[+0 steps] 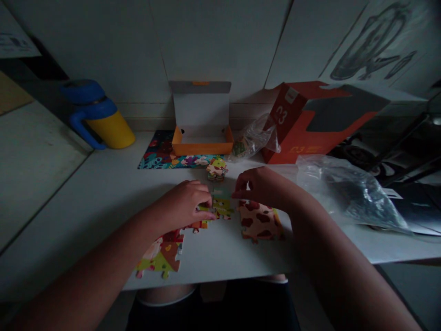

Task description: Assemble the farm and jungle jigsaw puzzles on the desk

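My left hand (191,203) is bent over the table, its thumb and fingers closed in a pinch at the left edge of a green puzzle piece (222,209). To the right, my right hand (262,186) has thumb and forefinger curled together beside that piece; anything between the fingertips is too small to make out. Under my right hand lies a joined block of cow-spotted puzzle pieces (260,221). Red and green joined pieces (168,253) lie partly beneath my left forearm. Beyond both hands stands a small stack of puzzle pieces (217,168).
An open orange box (203,148) stands at the back on a colourful picture sheet (155,151). At back left is a blue and yellow jug (110,124). A clear bag (257,140), a red carton (289,124) and a larger plastic bag (344,193) occupy the right side.
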The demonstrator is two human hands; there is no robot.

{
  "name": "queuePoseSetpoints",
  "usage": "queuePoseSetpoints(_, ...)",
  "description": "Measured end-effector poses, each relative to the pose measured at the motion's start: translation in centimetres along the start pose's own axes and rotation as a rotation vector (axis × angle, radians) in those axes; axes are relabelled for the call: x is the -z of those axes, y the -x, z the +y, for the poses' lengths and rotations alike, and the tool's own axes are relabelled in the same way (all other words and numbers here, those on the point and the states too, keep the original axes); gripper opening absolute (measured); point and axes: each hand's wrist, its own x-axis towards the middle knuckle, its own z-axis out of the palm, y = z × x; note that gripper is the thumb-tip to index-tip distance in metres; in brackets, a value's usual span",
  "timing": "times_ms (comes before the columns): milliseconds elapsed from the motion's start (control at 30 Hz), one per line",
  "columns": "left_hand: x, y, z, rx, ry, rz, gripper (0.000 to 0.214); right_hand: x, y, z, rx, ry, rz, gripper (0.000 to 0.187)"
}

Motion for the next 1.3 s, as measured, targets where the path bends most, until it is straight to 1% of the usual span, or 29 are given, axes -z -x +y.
queuePoseSetpoints(67,-0.2,0.0,0.0,-0.009,-0.013,-0.001,0.024,-0.4,0.1,-1.0,0.012,0.009,-0.068,0.019)
queuePoseSetpoints(233,-0.5,0.0,0.0,-0.027,-0.016,0.021,0.02,-1.4,0.6,-3.0,-0.022,0.153,-0.102,0.037)
queuePoseSetpoints(300,-0.5,0.0,0.1,-0.033,-0.013,0.028,0.018,-1.9,0.8,-3.6,-0.026,0.225,-0.098,0.042)
queuePoseSetpoints(400,-0.5,-0.1,0.2,-0.027,-0.022,0.024,0.017,-2.3,1.2,-4.1,-0.015,0.31,-0.073,0.037)
queuePoseSetpoints(500,-0.6,-0.1,0.3,-0.017,-0.045,0.015,0.02,-2.5,1.4,-4.1,-0.003,0.314,-0.075,0.029)
queuePoseSetpoints(667,-0.6,-0.2,0.3,-0.033,-0.043,0.008,0.021,-2.4,1.4,-3.9,0.017,0.275,-0.101,0.027)
queuePoseSetpoints(767,-0.7,-0.2,0.2,-0.053,-0.021,0.034,0.021,-2.2,1.3,-3.7,0.006,0.272,-0.102,0.025)
queuePoseSetpoints(867,-0.8,-0.2,0.2,-0.064,-0.005,0.045,0.022,-1.9,1.2,-3.5,-0.01,0.234,-0.123,0.017)
queuePoseSetpoints(1000,-1.0,-0.3,0.2,-0.05,-0.01,0.026,0.021,-1.4,1.0,-3.4,-0.032,0.127,-0.184,0.005)
queuePoseSetpoints(1100,-1.1,-0.3,0.5,-0.035,0.002,0.031,0.019,-0.7,1.2,-2.7,-0.045,0.062,-0.209,0.002)
queuePoseSetpoints(1200,-1.0,-0.3,0.7,-0.023,0.017,0.045,0.02,0.5,1.4,-1.2,-0.03,0.05,-0.177,0.007)
queuePoseSetpoints(1300,-0.8,-0.2,0.7,-0.015,0.014,0.047,0.023,1.8,1.5,0.7,-0.039,0.089,-0.095,0.01)
